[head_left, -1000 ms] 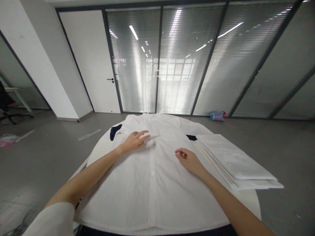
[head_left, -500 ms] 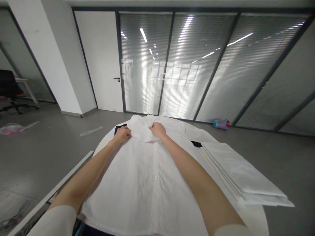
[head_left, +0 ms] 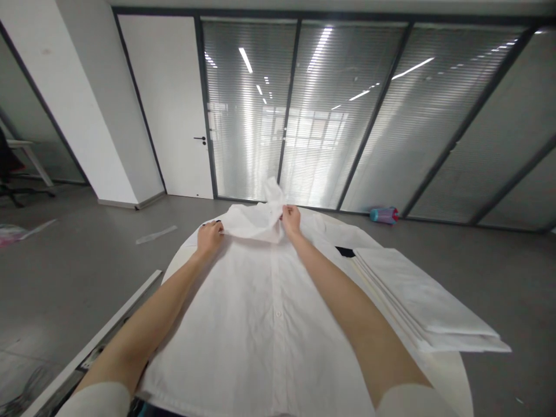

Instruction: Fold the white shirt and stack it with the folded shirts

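A white button-front shirt lies spread out with its hem towards me and a button placket down its middle. At its far left my left hand is closed, with the fingers gripping the edge of the shirt's upper part. My right hand pinches the cloth near the collar area, where a flap of white fabric stands raised above the rest. Between the two hands the cloth is bunched and partly lifted. Just a bit of dark material shows beside the left fingers.
A round white table bears the shirt. Folded white cloths are stacked at its right, overhanging the edge, with a dark patch beside them. A blue and red striped bundle lies on the floor near the glass wall. Clear plastic lies left.
My right hand has moved slightly right and up, raising a flap of the shirt's fabric. My left hand has shifted a little left. The view has turned slightly right.
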The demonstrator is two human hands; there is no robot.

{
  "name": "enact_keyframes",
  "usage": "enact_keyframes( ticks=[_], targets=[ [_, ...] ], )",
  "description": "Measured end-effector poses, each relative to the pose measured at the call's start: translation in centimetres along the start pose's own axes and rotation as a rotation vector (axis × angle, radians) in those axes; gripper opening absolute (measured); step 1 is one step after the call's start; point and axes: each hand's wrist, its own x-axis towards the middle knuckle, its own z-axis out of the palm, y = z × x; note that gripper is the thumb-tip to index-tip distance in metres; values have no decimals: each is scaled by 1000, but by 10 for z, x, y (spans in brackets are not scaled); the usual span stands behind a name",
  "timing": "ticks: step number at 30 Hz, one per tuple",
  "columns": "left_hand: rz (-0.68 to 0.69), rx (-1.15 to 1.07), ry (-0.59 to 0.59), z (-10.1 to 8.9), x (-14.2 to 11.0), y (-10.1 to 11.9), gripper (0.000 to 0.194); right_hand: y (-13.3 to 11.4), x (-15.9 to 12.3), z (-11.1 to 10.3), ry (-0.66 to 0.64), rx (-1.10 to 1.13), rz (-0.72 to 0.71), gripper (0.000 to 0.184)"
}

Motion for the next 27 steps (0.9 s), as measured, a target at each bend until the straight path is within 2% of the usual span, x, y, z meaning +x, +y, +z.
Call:
enact_keyframes(
  ticks=[3, 5, 9, 11, 14, 17, 19, 20, 24, 27],
  targets=[
    [10, 30, -57, -7, -1, 1, 16, 31, -33, -35, 8, 513, 182, 15],
    [52, 52, -96, -9, -1, 4, 17, 60, -71, -61, -157, 781, 374, 3],
    [91, 109, -156, -13, -1, 9, 16, 107, -143, -121, -411, 870, 491, 22],
    [99, 129, -191, -17, -3, 12, 14, 118, -162, -152, -422, 874, 554, 30],
    [127, 148, -227, -25, -13, 15, 14, 123, -170, -183, -301, 768, 564, 39],
    [179, 172, -213, -34, -23, 18, 20, 119, -163, -188, -246, 610, 506, 58],
    [221, 148, -210, -37, -25, 20, 24, 115, -156, -182, -277, 538, 460, 70],
    [250, 119, -221, -38, -25, 21, 25, 113, -152, -177, -296, 527, 447, 70],
    [392, 34, -267, -32, -22, 25, 25, 113, -132, -160, -278, 598, 527, 46],
    [420, 25, -120, -30, -30, 32, 19, 118, -116, -154, -135, 533, 474, 30]
  ],
)
